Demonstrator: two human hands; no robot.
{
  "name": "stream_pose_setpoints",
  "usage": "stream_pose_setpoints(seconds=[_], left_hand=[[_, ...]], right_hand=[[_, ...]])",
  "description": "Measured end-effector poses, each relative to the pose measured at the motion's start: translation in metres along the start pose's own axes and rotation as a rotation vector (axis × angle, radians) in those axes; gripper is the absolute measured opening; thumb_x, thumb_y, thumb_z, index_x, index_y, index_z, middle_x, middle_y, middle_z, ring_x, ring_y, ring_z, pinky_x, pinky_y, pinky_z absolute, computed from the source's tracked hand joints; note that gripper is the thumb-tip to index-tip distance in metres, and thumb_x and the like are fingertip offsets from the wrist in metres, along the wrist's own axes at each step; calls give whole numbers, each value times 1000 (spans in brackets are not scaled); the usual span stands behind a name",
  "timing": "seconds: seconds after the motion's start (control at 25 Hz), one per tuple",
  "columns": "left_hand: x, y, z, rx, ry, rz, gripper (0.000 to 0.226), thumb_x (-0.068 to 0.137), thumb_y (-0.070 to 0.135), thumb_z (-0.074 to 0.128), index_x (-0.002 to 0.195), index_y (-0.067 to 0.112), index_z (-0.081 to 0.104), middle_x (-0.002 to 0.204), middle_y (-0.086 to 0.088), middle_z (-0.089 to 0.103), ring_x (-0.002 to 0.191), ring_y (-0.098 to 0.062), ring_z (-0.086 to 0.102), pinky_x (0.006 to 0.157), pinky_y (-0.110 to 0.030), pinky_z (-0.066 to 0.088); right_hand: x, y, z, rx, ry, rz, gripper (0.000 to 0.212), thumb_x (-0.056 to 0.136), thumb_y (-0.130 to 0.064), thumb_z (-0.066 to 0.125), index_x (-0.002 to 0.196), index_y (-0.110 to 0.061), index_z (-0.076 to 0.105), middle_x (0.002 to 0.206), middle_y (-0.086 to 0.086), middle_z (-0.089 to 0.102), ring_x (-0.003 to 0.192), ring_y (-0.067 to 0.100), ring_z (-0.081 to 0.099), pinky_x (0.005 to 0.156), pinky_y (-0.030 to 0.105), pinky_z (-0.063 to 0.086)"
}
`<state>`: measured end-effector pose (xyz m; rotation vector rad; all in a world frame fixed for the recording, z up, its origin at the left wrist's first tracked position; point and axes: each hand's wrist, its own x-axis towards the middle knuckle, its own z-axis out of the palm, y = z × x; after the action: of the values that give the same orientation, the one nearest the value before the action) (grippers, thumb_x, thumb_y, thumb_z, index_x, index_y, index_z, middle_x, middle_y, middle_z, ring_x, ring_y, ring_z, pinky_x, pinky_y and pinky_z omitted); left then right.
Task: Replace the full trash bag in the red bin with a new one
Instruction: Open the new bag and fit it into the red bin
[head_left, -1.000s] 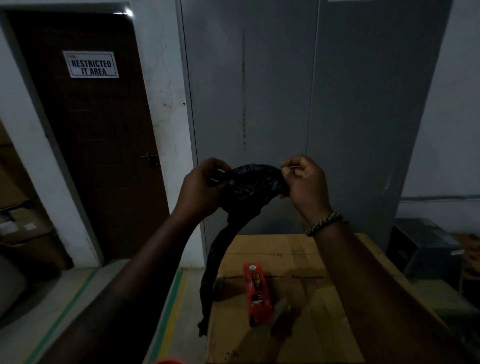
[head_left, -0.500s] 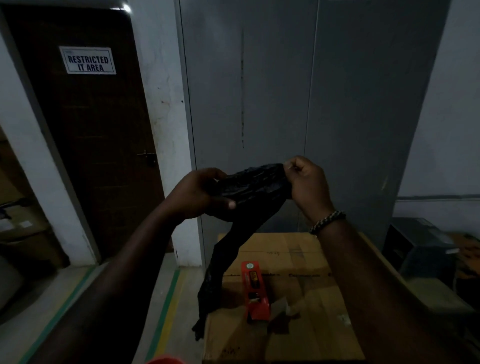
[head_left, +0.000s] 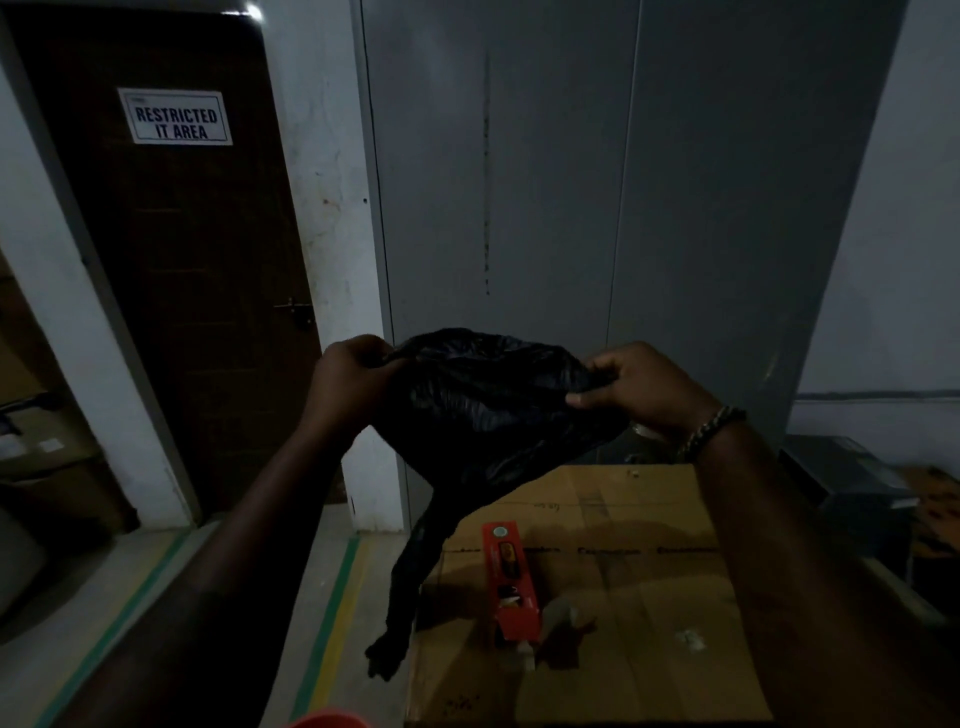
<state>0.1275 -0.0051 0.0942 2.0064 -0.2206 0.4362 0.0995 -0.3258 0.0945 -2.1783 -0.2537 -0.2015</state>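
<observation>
Holds both forearms out ahead, raised over a cardboard box (head_left: 623, 597). Pinches the left side of the black trash bag (head_left: 483, 410) in the left hand (head_left: 348, 379), fingers curled over the film. Clasps the opposite side in the right hand (head_left: 639, 389), thumb underneath, beaded bracelet (head_left: 711, 431) at the wrist. Has the bag's bunched top spread between the two grips, with its narrow tail hanging down beside the box's left edge. Catches only a sliver of the red bin (head_left: 327, 721) at the bottom edge.
</observation>
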Motion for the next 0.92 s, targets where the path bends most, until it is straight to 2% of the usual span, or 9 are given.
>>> stream_pose_setpoints(seconds=[0.04, 0.08, 0.16, 0.2, 0.32, 0.48, 0.68, 0.8, 0.92], left_hand=[[1, -2, -5, 123, -35, 11, 21, 92, 29, 67, 87, 9, 70, 81, -10, 71, 72, -24, 72, 57, -31, 58], [1, -3, -9, 174, -64, -11, 27, 92, 34, 66, 82, 9, 70, 78, -13, 71, 73, -30, 72, 60, -35, 57], [-2, 2, -13, 33, -98, -110, 31, 93, 38, 63, 80, 11, 71, 79, -14, 71, 79, -37, 69, 61, -32, 53], [-5, 7, -12, -125, -127, -181, 28, 95, 37, 61, 84, 13, 70, 82, -12, 71, 83, -35, 68, 62, -28, 53], [-13, 15, -6, -670, -363, -368, 26, 100, 34, 50, 105, 18, 70, 97, -8, 77, 88, -26, 75, 68, -31, 61], [-12, -3, -1, -1055, -569, -374, 43, 98, 42, 43, 126, 21, 68, 131, -10, 66, 115, -29, 66, 94, -44, 55], [-6, -29, 0, -1021, -663, -187, 53, 93, 1, 47, 145, 15, 47, 144, -20, 52, 127, -37, 57, 98, -49, 53], [3, -29, -5, -779, -396, -313, 35, 95, 5, 55, 130, 7, 58, 137, -24, 56, 106, -34, 68, 82, -41, 60], [9, -34, -11, -696, -216, -411, 24, 93, 23, 64, 110, 5, 60, 128, -25, 57, 97, -35, 64, 72, -42, 60]], right_hand=[[0, 1, -6, -30, 47, 15, 15, 80, -27, 83, 85, -13, 80, 85, 3, 79, 83, 22, 76, 84, 45, 61], [-2, 0, -12, -40, 100, 11, 30, 83, -40, 79, 80, -10, 79, 81, 5, 78, 78, 24, 76, 79, 43, 61], [0, 3, -19, 48, 190, 13, 69, 79, -65, 72, 84, 4, 74, 83, 14, 76, 76, 31, 73, 74, 41, 58], [0, 4, -20, 187, 190, 22, 76, 78, -66, 71, 91, 10, 71, 89, 19, 75, 80, 34, 72, 76, 39, 60], [-6, 6, -14, 738, -38, 13, 57, 81, -39, 76, 114, 7, 69, 118, 22, 71, 112, 38, 67, 89, 39, 59], [-12, 21, -11, 875, -343, -34, 71, 62, -10, 93, 127, -4, 65, 135, 21, 62, 124, 36, 61, 97, 44, 55], [-7, 28, -7, 871, -8, 60, 41, 86, 1, 63, 126, -9, 64, 123, 14, 71, 119, 36, 64, 83, 43, 61], [1, 30, -12, 790, 303, 156, 21, 98, -12, 60, 114, -1, 66, 114, 19, 72, 110, 41, 67, 71, 39, 62], [4, 36, -22, 874, 427, 210, 37, 94, -33, 67, 109, 1, 69, 119, 26, 69, 93, 35, 73, 72, 42, 61]])
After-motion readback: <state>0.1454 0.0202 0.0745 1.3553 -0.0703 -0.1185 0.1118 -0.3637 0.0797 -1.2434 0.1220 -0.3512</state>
